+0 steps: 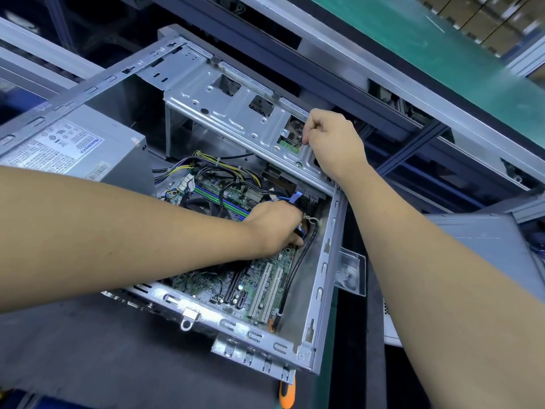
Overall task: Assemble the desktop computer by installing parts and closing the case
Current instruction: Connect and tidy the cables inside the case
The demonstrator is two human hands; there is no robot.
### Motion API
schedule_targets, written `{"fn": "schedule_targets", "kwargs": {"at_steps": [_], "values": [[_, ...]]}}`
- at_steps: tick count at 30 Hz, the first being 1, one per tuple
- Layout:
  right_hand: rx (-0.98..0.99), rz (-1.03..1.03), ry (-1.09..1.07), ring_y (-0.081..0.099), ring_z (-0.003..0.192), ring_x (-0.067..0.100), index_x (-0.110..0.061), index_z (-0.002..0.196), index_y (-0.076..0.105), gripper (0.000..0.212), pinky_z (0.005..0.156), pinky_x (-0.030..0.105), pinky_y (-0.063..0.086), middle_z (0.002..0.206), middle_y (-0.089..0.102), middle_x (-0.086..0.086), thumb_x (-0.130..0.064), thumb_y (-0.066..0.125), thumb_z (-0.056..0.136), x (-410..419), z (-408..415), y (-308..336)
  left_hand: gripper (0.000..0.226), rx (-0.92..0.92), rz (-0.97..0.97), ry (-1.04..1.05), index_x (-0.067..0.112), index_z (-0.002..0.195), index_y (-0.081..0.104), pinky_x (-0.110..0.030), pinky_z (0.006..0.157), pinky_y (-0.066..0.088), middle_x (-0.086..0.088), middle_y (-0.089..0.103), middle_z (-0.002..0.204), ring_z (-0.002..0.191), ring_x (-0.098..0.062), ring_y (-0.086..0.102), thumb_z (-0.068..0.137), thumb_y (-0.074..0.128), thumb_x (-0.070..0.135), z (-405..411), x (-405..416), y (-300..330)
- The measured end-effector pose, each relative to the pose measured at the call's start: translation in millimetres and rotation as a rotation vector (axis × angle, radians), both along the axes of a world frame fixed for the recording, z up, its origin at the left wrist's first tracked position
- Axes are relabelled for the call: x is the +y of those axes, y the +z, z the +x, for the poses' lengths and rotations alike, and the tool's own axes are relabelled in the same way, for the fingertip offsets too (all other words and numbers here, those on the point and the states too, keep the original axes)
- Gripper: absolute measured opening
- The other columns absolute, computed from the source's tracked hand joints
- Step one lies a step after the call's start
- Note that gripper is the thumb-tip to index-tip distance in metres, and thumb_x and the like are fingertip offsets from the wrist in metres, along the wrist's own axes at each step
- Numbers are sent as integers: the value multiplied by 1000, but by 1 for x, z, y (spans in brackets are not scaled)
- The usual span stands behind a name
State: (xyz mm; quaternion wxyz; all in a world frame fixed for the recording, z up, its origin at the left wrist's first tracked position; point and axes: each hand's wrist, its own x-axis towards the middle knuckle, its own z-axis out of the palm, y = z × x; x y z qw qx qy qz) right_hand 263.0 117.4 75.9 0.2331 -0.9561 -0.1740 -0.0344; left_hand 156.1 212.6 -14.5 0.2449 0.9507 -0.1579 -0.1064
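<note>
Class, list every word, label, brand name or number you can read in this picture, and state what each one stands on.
Label on the power supply: printed text and symbols, too small and blurred to read.
Small sticker at its corner: unreadable.
Markings on the motherboard: too small to read.
No other text shows.

A bare silver-grey metal computer case (326, 261) holds a green motherboard (236, 286) with two white expansion slots (267, 290) and shorter black slots beside them. Further in, memory slots (224, 199) run in blue, green and purple stripes. Bundled cables (224, 169) are black and yellow; a blue cable (292, 199) sits by them. At far left, a grey power supply (88, 154) carries a white label printed in black, with a blue logo. The drive cage (236, 116) is silver. At the near edge, an orange and black tool handle (287, 391) shows. A green conveyor belt (413, 39) runs at far right.
</note>
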Motion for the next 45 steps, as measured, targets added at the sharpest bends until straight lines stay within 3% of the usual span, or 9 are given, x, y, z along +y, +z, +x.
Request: {"fn": "schedule_targets", "kwargs": {"at_steps": [5, 9, 15, 25, 30, 35, 43, 45], "values": [[5, 11, -7, 39, 54, 17, -14, 83, 60, 20, 57, 33, 36, 50, 46, -12, -14, 40, 80, 0, -1, 0, 30, -28, 25, -4, 14, 106, 68, -33, 82, 50, -7, 71, 104, 104, -29, 66, 94, 70, 42, -2, 1, 0], [11, 21, -2, 37, 53, 15, -14, 83, 60, 22, 57, 31, 35, 49, 49, -18, -14, 39, 78, -1, -1, 1, 27, -53, 30, -13, 14, 103, 68, -32, 78, 48, -9, 72, 103, 103, -29, 67, 95, 68, 40, -2, 1, 0], [6, 12, 7, 40, 55, 16, -15, 82, 60, 20, 57, 32, 36, 56, 48, -9, -14, 40, 79, -1, 0, 0, 26, -73, 84, -47, 16, 91, 60, -30, 71, 41, -10, 72, 101, 100, -31, 68, 97, 66, 41, -1, 1, 1], [-10, -6, 2, 40, 52, 14, -17, 82, 60, 24, 55, 30, 34, 56, 50, -10, -19, 37, 76, 0, 0, 0, 32, -58, 86, -62, 12, 108, 68, -35, 81, 52, -9, 72, 108, 106, -30, 67, 94, 70, 41, 4, 1, -2], [-27, -46, 1, 39, 52, 14, -16, 85, 59, 25, 54, 30, 32, 57, 50, -8, -18, 36, 77, 1, 0, -1, 36, -76, 84, -45, 16, 112, 68, -32, 79, 50, -7, 71, 109, 107, -29, 65, 91, 71, 45, 3, 2, -4], [-13, -25, 1, 41, 53, 15, -16, 84, 61, 27, 54, 29, 34, 56, 50, -9, -18, 35, 76, 0, 0, -1, 36, 36, -5, -42, 18, 115, 70, -37, 86, 53, -8, 71, 109, 106, -28, 65, 91, 71, 45, 6, 3, -2], [-20, -40, -8, 41, 52, 12, -17, 85, 61, 22, 55, 29, 34, 57, 52, -10, -15, 39, 81, -2, 4, -3, 31, 67, -93, 67, 17, 106, 73, -35, 82, 54, -7, 68, 99, 97, -30, 65, 87, 78, 41, 4, 2, -4], [-24, -52, -13, 41, 51, 10, -17, 85, 61, 23, 54, 29, 33, 54, 52, -14, -17, 38, 80, -1, 4, -4, 23, 68, -94, 65, 18, 91, 70, -32, 75, 51, -2, 62, 85, 89, -28, 63, 86, 79, 39, 5, 2, -6]]}}
